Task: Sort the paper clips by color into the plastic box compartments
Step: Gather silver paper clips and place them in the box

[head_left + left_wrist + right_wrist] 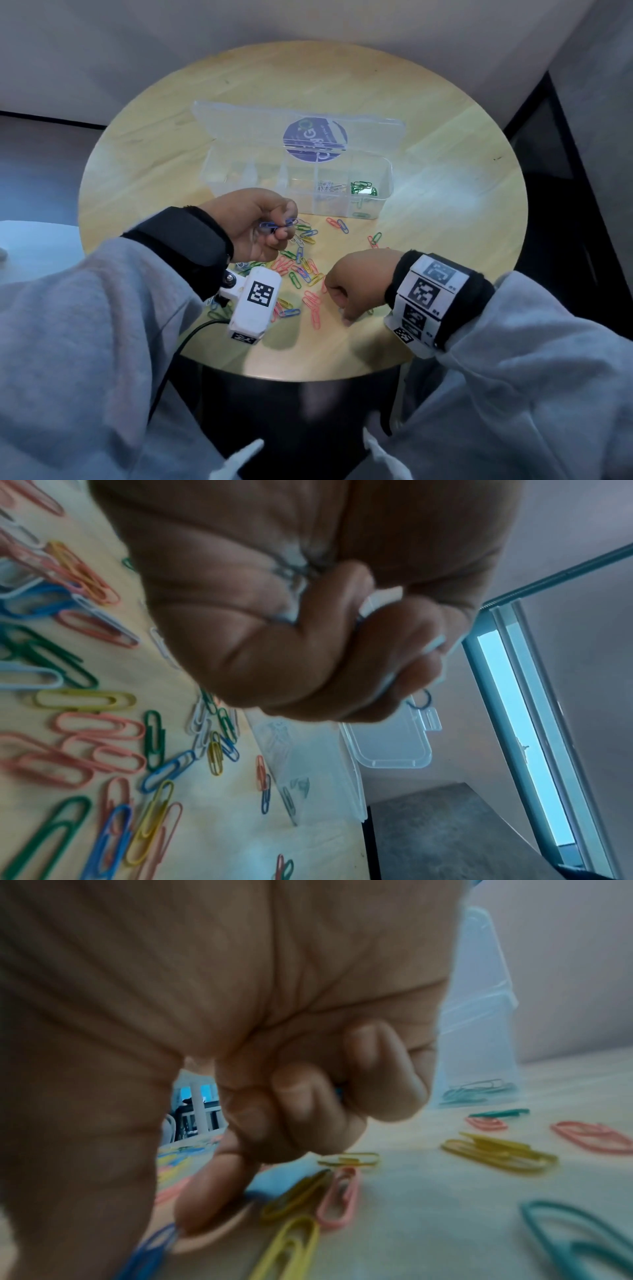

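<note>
Left hand [255,222]: I see it pinching blue clips [274,225], raised near the box [383,192].
Right hand [356,284]: pinching a blue clip [154,1245] on the worktop [445,240].
Loose clips [301,267]: scattered between my hands.

A round wooden bench [428,113] carries a clear plastic box [385,178] beyond the fingers [286,219] and scattered paper clips [301,270] beneath them.

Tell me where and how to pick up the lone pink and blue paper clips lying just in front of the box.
Take the blue paper clip by its long sides, from above. It lies flat on the table, touching the pink paper clip, so a pinch across its narrow width, probably at the outer end, seems best for lifting it alone.
</note>
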Demonstrator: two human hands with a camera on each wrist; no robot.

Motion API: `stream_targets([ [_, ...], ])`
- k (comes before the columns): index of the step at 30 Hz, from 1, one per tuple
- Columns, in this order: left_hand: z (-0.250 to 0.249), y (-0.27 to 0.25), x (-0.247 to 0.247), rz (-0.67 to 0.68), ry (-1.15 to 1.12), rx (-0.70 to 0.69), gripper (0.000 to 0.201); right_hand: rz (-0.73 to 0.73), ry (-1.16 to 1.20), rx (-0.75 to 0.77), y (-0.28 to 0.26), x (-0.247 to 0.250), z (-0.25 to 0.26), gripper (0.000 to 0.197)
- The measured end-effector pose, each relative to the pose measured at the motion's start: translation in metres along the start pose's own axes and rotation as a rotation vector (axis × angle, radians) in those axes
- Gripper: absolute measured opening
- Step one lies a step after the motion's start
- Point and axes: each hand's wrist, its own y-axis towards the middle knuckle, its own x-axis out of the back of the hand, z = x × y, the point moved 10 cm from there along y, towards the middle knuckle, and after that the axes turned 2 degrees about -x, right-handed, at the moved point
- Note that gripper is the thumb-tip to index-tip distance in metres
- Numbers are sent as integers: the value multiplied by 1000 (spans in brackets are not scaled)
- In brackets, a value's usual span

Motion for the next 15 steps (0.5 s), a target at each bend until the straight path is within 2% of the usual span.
stream_targets([
  [2,0,0,-1,15,-20,-1,10,-3,-37,14,1,-1,2,23],
  [5,2,-2,-1,3,-24,22,1,-3,-27,28,0,0,5,6],
  [8,8,3,11,-91,45,42,25,14,185,23,-1,2,-6,8],
  [10,5,6,19,-165,123,-15,35,-33,425,35,-6,16,-19,17],
  [12,0,8,21,-182,165,-73,41,-101,834,67,-14,36,-35,24],
  [14,-1,10,24,-181,142,-97,42,-167,1303,97,-18,50,-55,22],
  [15,-1,10,26,-187,119,-98,40,-192,1445,88,-18,53,-64,19],
])
